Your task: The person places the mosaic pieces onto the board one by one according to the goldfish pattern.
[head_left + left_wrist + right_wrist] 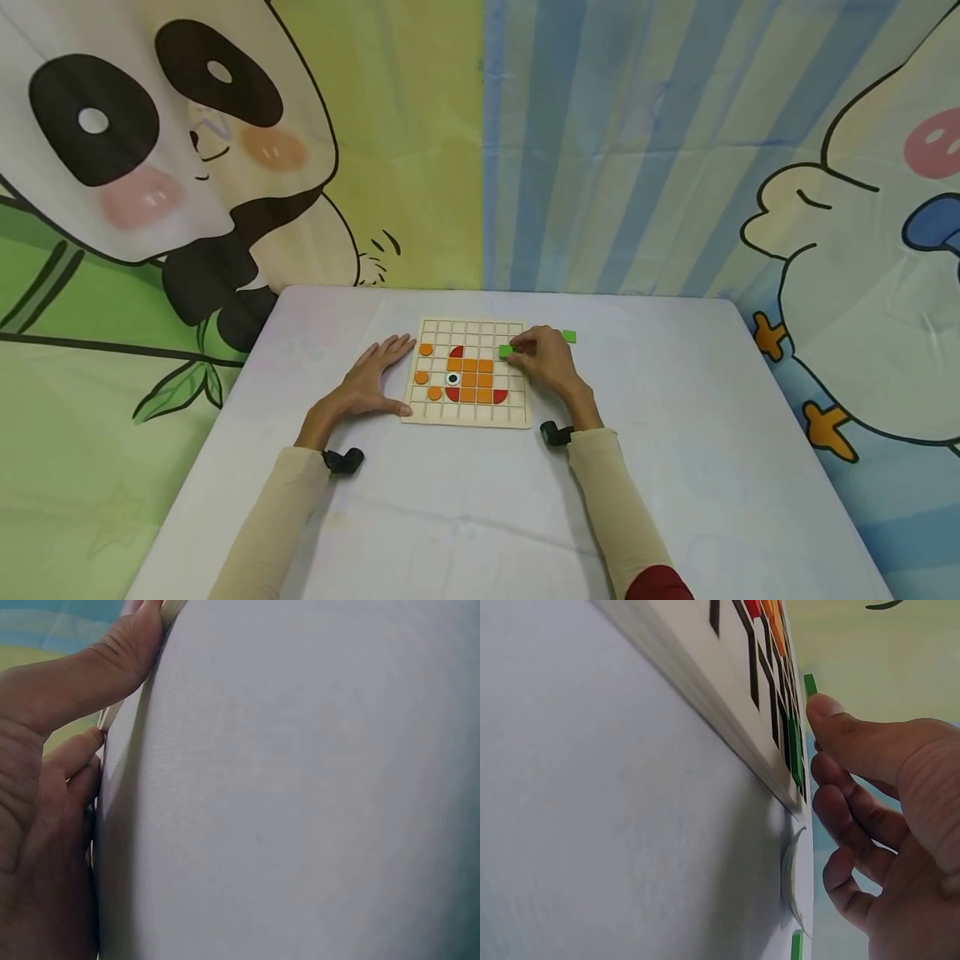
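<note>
A light wooden grid board (442, 414) lies on the table. On it orange square tiles (477, 380), red rounded tiles (500, 397) and an eye tile (453, 379) form a fish-like shape, with orange round tiles (426, 350) to its left. My left hand (367, 383) rests at the board's left edge, thumb near the front corner, fingers extended. My right hand (550, 360) is over the right side, pinching a green tile (810, 685) between thumb and index finger. In the right wrist view another green tile (795, 754) lies on the board, below those fingers.
A green tile (570, 337) lies on the white table (465, 517) just beyond the right hand. Behind the table's back edge hangs a cartoon-printed cloth (420, 142). Each wrist carries a small black camera (343, 461).
</note>
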`<action>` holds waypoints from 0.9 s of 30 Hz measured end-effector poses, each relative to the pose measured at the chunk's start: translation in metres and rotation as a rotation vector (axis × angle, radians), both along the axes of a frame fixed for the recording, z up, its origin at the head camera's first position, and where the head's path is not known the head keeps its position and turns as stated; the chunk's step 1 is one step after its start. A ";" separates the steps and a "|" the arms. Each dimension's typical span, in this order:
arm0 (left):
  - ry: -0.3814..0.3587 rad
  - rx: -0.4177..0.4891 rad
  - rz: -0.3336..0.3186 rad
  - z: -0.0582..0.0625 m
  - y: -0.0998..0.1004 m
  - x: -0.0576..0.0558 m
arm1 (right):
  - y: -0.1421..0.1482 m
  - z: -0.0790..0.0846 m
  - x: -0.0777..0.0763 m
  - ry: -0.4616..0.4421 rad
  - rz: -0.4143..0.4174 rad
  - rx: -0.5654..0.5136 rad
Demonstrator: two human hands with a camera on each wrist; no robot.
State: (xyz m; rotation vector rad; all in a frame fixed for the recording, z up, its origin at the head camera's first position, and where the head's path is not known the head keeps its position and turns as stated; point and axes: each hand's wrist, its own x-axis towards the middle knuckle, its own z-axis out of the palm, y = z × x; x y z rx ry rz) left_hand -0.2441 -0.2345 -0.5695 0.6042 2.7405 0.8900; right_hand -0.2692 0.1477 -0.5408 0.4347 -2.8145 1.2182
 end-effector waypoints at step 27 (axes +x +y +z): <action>0.031 0.009 -0.004 -0.001 -0.002 0.001 | -0.009 -0.003 0.000 0.008 -0.006 0.012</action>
